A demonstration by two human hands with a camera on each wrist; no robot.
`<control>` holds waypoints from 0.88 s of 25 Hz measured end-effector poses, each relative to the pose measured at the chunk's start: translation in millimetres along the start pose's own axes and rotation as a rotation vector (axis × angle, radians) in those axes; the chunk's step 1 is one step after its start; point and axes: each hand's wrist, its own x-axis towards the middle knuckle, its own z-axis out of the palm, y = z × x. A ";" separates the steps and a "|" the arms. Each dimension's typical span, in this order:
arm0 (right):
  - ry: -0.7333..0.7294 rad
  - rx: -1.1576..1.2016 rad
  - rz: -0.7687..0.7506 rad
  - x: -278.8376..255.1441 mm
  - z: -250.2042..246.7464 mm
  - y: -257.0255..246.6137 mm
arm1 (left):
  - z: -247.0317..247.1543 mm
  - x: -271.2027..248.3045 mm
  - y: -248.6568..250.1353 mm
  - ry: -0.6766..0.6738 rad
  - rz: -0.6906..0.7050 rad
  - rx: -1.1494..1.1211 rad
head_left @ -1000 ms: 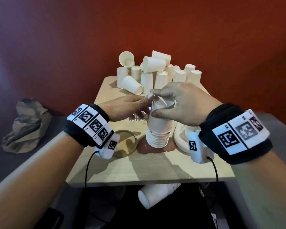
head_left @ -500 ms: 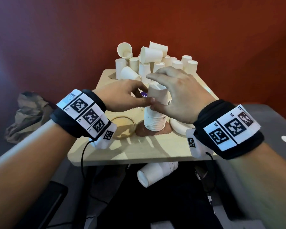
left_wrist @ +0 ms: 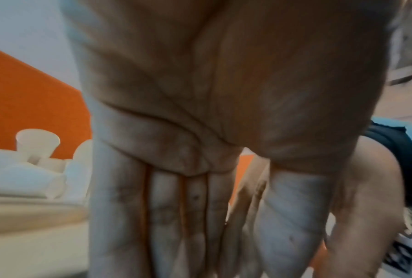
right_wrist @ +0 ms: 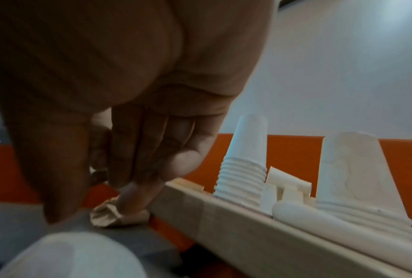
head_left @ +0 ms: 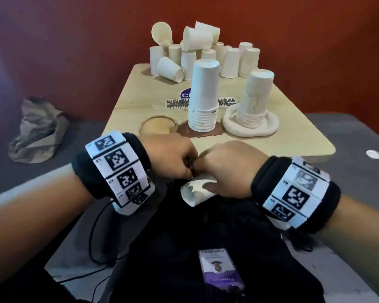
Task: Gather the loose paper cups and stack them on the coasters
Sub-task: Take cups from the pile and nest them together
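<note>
Head view: a nested bundle of cups (head_left: 198,189) is gripped by the right hand (head_left: 225,169) just below the bench (head_left: 271,147); whether the left hand (head_left: 173,158) pinches it cannot be told. Probably one is being separated for stacks beyond both hands.

My head camera looks forward and down from above my lap, the table (head_left: 271,136) ahead at twelve o'clock. The left wrist camera sits tight under my left hand (left_wrist: 224,112), facing along the fingers, with the loose cups (left_wrist: 33,169) at nine o'clock. The right wrist camera looks along my right hand (right_wrist: 129,94) from below the table edge, the two cup stacks (right_wrist: 243,169) at three o'clock; the head view shares them.
</note>
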 end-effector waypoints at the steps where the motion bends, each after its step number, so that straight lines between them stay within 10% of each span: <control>1: -0.065 -0.040 -0.020 -0.1 9.4 -2.0 | 8.4 2.6 1.8 -0.032 -0.001 0.026; 9: -0.254 -0.179 -0.110 17.3 57.7 -5.2 | 34.5 12.0 -1.7 -0.284 -0.066 0.079; 22: -0.040 -0.089 -0.185 11.4 -21.3 -47.0 | -57.9 -25.9 -25.0 -0.166 -0.091 -0.231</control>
